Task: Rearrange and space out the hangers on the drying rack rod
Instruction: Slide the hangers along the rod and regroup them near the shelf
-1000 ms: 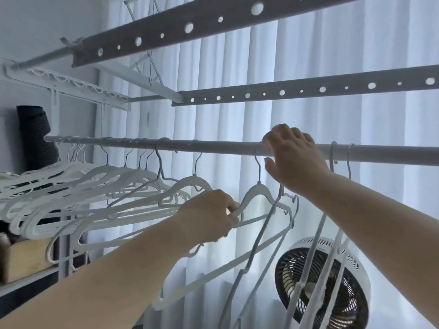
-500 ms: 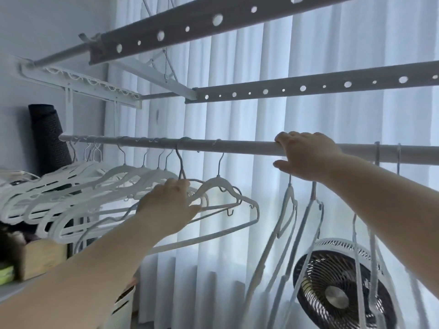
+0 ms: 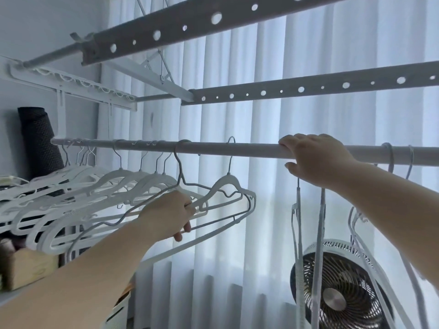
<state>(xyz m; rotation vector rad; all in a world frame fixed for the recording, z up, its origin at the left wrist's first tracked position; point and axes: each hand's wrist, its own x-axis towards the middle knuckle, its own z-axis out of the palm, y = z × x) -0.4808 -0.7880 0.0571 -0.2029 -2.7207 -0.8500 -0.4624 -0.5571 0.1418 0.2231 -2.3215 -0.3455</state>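
Note:
A grey rod [image 3: 249, 148] runs across the middle of the head view. Several white hangers [image 3: 78, 186] are bunched at its left end. A thin grey wire hanger [image 3: 180, 167] and one white hanger [image 3: 229, 184] hang a little right of the bunch. My left hand [image 3: 166, 216] is closed on the shoulder of the wire hanger. My right hand [image 3: 316, 160] grips the rod further right. Two edge-on hangers [image 3: 308, 233] dangle just below that hand. Two more hooks [image 3: 399, 160] sit to its right.
Two perforated rack bars [image 3: 308, 85] cross overhead. White curtains [image 3: 237, 245] hang behind the rod. A round fan [image 3: 337, 288] stands low right. A dark roll [image 3: 38, 143] and a cardboard box [image 3: 26, 267] sit on a shelf at left.
My left hand let go of a white hanger near the middle and moved left onto the wire hanger. My right hand stayed on the rod; the view shifted left.

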